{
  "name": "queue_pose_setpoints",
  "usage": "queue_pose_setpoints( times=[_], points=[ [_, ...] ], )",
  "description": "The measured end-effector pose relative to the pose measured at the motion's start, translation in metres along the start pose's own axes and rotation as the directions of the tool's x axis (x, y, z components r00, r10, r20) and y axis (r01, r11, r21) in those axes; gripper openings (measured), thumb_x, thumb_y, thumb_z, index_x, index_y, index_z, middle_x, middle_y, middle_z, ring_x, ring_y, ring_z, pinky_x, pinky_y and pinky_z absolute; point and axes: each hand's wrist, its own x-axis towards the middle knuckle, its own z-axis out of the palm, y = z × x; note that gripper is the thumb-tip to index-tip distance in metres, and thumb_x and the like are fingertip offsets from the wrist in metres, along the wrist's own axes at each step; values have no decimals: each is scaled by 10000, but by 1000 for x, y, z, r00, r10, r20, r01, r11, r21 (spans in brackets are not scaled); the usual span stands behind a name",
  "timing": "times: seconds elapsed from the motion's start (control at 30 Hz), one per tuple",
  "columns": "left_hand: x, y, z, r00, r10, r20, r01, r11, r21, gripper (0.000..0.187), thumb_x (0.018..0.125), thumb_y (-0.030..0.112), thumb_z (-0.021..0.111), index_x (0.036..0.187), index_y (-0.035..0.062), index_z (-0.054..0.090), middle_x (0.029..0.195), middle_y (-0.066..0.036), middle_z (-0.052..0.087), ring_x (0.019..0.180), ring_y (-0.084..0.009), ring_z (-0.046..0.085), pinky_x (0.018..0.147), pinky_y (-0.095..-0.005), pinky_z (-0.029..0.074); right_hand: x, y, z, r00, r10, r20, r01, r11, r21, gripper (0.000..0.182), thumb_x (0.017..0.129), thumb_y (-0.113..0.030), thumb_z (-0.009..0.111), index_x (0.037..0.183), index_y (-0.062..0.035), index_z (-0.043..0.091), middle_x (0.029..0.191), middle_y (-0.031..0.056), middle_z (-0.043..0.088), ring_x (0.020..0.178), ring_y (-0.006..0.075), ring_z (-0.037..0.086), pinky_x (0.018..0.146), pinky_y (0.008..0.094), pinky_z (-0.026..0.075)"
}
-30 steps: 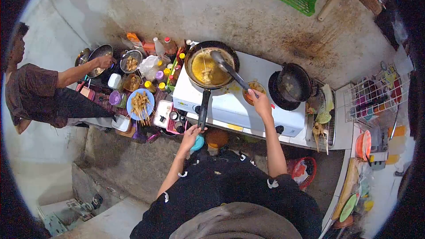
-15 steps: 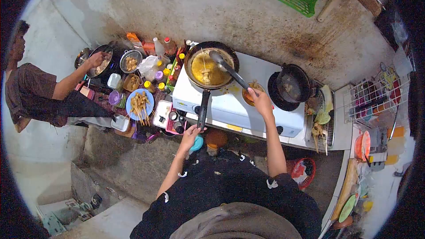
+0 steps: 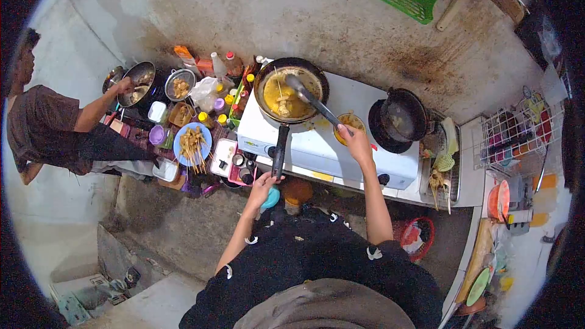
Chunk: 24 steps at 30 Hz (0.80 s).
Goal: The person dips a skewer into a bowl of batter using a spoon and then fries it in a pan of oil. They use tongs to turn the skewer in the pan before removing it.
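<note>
On the left burner of the white gas stove (image 3: 350, 137) sits a dark frying pan (image 3: 323, 94) with yellow liquid (image 3: 272, 89) in it. A pale lump (image 3: 283, 108) with a thin stick rising from it lies in that liquid. My left hand (image 3: 263, 189) is closed round the end of the pan's black handle. In my right hand (image 3: 354, 140) is a black cooking spoon (image 3: 314, 102), its rounded head over the right part of the pan. Below the spoon, close to my right hand, stands a bowl (image 3: 351, 123) with brownish-yellow contents.
A black wok (image 3: 404, 116) rests on the right burner. To the left are a blue plate (image 3: 177, 146) of skewers, bottles (image 3: 233, 64) and a strainer (image 3: 181, 84). A co-worker (image 3: 52, 116) handles another pan (image 3: 144, 76). A wire rack (image 3: 518, 137) hangs at right.
The spoon's head has shifted slightly left and down in the pan, and my right hand slightly lower. My left hand stays on the handle. The co-worker's hand and pan have moved.
</note>
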Motion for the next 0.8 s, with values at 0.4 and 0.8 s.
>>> queue_pose_setpoints(
  times=[0.4, 0.8],
  points=[
    [-2, 3, 2, 1000, -17, -20, 15, 998, -58, 274, 843, 139, 425, 1061, -25, 456, 947, -94, 576, 871, -138, 504, 795, -262, 377, -8, -7, -4, 999, -22, 34, 22, 1000, -5, 499, 775, -497, 434, 983, -65, 574, 780, 201, 583, 774, 321, 562, 700, 344, 412],
    [-2, 0, 2, 999, -29, -34, 27, 998, -60, 288, 844, 155, 425, 1066, -28, 447, 957, -98, 571, 895, -143, 496, 803, -260, 366, -15, -12, -4, 997, 13, -72, -25, 984, -174, 480, 762, -490, 450, 984, -86, 581, 879, 203, 572, 838, 332, 548, 737, 379, 413]
  ],
)
